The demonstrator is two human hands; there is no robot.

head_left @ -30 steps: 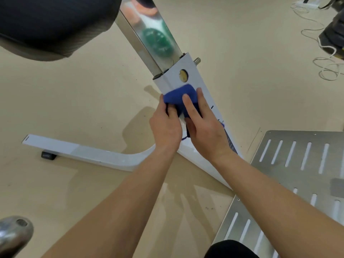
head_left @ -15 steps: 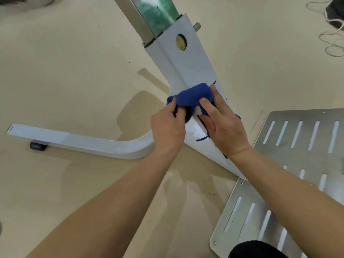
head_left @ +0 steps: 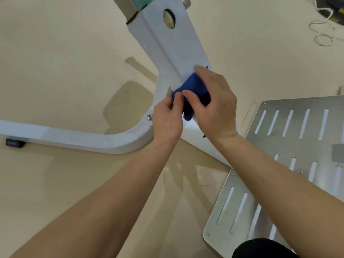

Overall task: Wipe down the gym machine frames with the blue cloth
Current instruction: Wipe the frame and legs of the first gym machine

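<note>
Cloth (head_left: pixel 193 84) lies on the frame (head_left: pixel 167 49), clasped by the right hand (head_left: pixel 216 107) and pinched at its near edge by the left hand (head_left: pixel 167 121); the frame's length runs ahead of and behind that grip.

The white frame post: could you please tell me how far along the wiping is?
Done, apparently: the white post from below its round hole, since the blue cloth has travelled down from there. In hand: both the left hand and right hand hold the cloth against the post near the base joint. Left: the curved base leg, apparently untouched.
</note>
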